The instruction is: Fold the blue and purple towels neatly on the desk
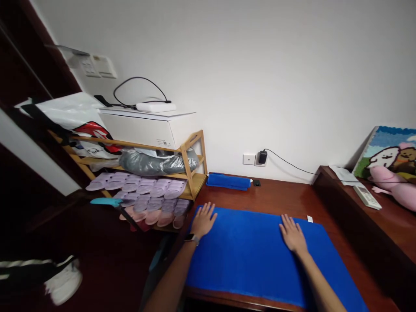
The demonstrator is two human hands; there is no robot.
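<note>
A bright blue cloth (250, 255), probably a towel, lies spread over the brown wooden desk (276, 195), with a small white tag at its far right edge. My left hand (203, 220) rests flat on its far left corner, fingers spread; a watch is on that wrist. Flat near the far edge, toward the right, lies my right hand (293, 234), also with fingers apart. Neither hand grips anything. Behind the cloth, against the wall, sits a folded blue cloth (229, 181).
Left of the desk stands a wooden shoe rack (191, 173) with slippers (136, 184) and a white box (139, 128). A black plug (263, 157) sits in the wall socket. On the right are a remote (367, 196) and a pink plush toy (394, 186). Another person's shoe (65, 281) shows lower left.
</note>
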